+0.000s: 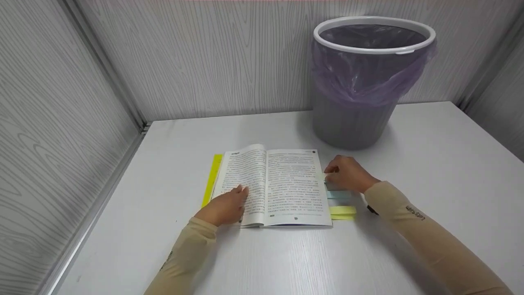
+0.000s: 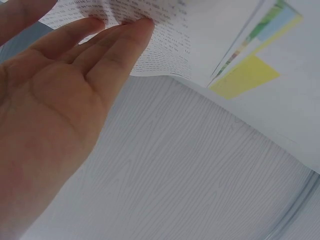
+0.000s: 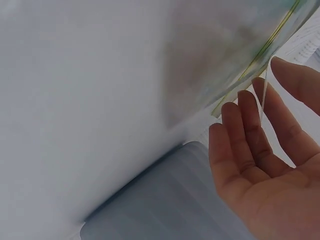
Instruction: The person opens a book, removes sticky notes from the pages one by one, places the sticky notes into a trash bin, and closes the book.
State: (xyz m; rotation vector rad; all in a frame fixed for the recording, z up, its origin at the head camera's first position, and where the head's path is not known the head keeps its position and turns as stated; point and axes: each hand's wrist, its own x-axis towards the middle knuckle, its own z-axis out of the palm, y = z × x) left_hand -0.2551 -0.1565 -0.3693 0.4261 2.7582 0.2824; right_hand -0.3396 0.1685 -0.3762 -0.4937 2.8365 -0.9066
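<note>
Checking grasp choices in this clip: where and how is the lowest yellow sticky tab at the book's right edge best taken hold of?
Pinch the yellow tab by its free outer end, coming from the right: that end sticks out flat past the open book onto the table.

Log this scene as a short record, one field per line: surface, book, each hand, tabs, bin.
surface: white table
book: open book, lying flat
left hand: left hand rests with straight fingers on the left page
right hand: right hand pinches a pale sticky tab at the right page edge
tabs: blue tab and yellow tab stick out at the right
bin: grey bin, purple liner, behind the book
</note>
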